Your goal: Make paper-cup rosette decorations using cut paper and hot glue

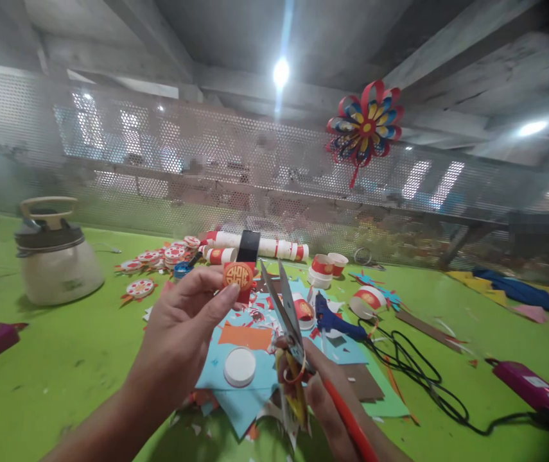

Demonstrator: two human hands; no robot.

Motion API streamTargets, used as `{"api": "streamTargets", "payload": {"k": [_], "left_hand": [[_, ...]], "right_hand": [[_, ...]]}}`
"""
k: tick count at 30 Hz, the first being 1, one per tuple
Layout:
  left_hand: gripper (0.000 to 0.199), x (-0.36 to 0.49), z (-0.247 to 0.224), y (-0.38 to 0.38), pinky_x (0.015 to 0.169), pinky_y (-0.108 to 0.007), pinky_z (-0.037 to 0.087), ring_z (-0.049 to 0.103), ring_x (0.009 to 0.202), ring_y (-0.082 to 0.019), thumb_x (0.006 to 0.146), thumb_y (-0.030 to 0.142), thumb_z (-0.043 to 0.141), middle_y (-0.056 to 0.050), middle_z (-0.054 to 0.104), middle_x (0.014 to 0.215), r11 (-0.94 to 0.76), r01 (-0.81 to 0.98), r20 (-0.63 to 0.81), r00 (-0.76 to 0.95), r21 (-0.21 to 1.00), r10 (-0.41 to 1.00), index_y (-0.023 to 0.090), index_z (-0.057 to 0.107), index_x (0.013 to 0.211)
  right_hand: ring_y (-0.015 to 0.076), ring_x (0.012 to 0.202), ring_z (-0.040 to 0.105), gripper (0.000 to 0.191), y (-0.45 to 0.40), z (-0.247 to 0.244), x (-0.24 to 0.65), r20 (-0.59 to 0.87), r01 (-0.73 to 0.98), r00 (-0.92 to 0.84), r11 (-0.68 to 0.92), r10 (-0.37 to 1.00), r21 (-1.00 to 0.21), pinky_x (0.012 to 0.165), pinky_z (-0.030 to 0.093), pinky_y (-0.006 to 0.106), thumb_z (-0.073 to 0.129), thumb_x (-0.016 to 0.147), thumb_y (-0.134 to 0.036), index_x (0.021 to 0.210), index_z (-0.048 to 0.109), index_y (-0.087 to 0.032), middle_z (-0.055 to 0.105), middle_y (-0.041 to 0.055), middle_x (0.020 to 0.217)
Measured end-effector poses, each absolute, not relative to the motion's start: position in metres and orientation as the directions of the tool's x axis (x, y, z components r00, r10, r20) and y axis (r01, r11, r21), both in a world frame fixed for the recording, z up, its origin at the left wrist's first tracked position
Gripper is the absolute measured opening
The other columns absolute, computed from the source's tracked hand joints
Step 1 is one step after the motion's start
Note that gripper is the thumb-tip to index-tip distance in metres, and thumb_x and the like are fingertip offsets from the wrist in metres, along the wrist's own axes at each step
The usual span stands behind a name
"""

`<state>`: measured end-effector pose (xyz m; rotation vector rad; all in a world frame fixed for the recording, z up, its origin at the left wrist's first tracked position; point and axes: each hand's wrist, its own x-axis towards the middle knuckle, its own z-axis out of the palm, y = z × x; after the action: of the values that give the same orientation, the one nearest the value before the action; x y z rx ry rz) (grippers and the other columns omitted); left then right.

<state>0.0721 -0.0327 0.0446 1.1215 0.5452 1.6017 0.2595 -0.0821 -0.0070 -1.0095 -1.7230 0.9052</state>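
My left hand (185, 321) pinches a small red paper piece (238, 277) with a gold emblem, held up left of the scissors. In my right hand (322, 398) are scissors (287, 308), their blades parted and pointing up, one red handle showing below. A yellow thing (296, 394) also shows at my right fingers; I cannot make out what it is. Below and between the hands, a white round lid (240, 366) lies on light blue paper (216, 378), close to an orange paper piece (245, 335). Paper scraps lie around them.
A blue glue gun (336, 319) with a black cable (423, 372) lies right of the scissors. Red and white cups (321, 269), a long paper tube (274, 248) and a phone (248, 246) are behind. A kettle (57, 256) stands at left. A paper flower (366, 128) hangs above.
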Motion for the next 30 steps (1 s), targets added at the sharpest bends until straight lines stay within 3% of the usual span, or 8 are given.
{"api": "streamTargets", "payload": {"k": [8, 13, 17, 23, 26, 30], "left_hand": [[0.016, 0.078, 0.026, -0.026, 0.065, -0.024, 0.043, 0.057, 0.065, -0.012, 0.073, 0.025, 0.076, 0.001, 0.063, 0.064, -0.21, -0.432, 0.312, 0.179, 0.877, 0.933, 0.02, 0.063, 0.064], [0.017, 0.089, 0.013, -0.031, 0.06, -0.023, 0.041, 0.054, 0.061, -0.011, 0.074, 0.025, 0.075, 0.001, 0.061, 0.063, -0.137, -0.352, 0.26, 0.332, 0.926, 0.907, 0.02, 0.063, 0.064], [0.017, 0.095, 0.009, -0.035, 0.059, -0.022, 0.041, 0.053, 0.06, -0.01, 0.076, 0.024, 0.074, 0.002, 0.061, 0.063, -0.091, -0.312, 0.223, 0.418, 0.946, 0.881, 0.019, 0.063, 0.063], [0.016, 0.098, 0.006, -0.032, 0.061, -0.023, 0.044, 0.055, 0.061, -0.011, 0.074, 0.022, 0.076, 0.0, 0.063, 0.063, -0.058, -0.279, 0.207, 0.544, 0.959, 0.813, 0.017, 0.065, 0.063], [0.015, 0.1, 0.0, -0.03, 0.06, -0.023, 0.043, 0.056, 0.061, -0.012, 0.073, 0.025, 0.076, 0.0, 0.064, 0.063, -0.033, -0.285, 0.198, 0.571, 0.958, 0.797, 0.018, 0.065, 0.065], [0.018, 0.103, -0.006, -0.027, 0.058, -0.024, 0.04, 0.053, 0.058, -0.012, 0.07, 0.031, 0.078, 0.0, 0.062, 0.061, -0.016, -0.273, 0.183, 0.597, 0.962, 0.781, 0.018, 0.066, 0.068]], "right_hand": [[0.0146, 0.065, 0.048, 0.044, -0.079, -0.002, 0.261, 0.311, 0.194, -0.135, 0.333, 0.941, -0.923, 0.058, 0.043, 0.027, 0.048, 0.09, -0.057, 0.111, 0.056, -0.02, 0.052, 0.002, 0.077], [0.0156, 0.076, 0.053, 0.035, -0.077, 0.011, 0.267, 0.358, 0.128, -0.069, 0.364, 0.931, -0.923, 0.069, 0.047, 0.029, 0.065, 0.084, -0.042, 0.11, 0.055, -0.02, 0.057, 0.0028, 0.087], [0.0153, 0.074, 0.057, 0.029, -0.076, 0.016, 0.266, 0.347, 0.03, -0.063, 0.349, 0.936, -0.937, 0.07, 0.049, 0.03, 0.063, 0.085, -0.037, 0.109, 0.058, -0.021, 0.057, 0.001, 0.083], [0.0174, 0.085, 0.057, 0.022, -0.073, 0.016, 0.263, 0.381, -0.025, -0.016, 0.38, 0.925, -0.925, 0.083, 0.049, 0.035, 0.063, 0.084, -0.034, 0.102, 0.06, -0.021, 0.058, 0.0027, 0.089], [0.016, 0.075, 0.054, 0.021, -0.073, 0.015, 0.262, 0.349, 0.022, 0.016, 0.349, 0.937, -0.937, 0.073, 0.048, 0.031, 0.063, 0.084, -0.038, 0.095, 0.057, -0.02, 0.055, 0.0013, 0.081], [0.0127, 0.065, 0.047, 0.033, -0.072, 0.009, 0.26, 0.337, -0.048, -0.014, 0.336, 0.941, -0.941, 0.063, 0.043, 0.027, 0.066, 0.081, -0.044, 0.1, 0.052, -0.02, 0.05, -0.0006, 0.077]]}}
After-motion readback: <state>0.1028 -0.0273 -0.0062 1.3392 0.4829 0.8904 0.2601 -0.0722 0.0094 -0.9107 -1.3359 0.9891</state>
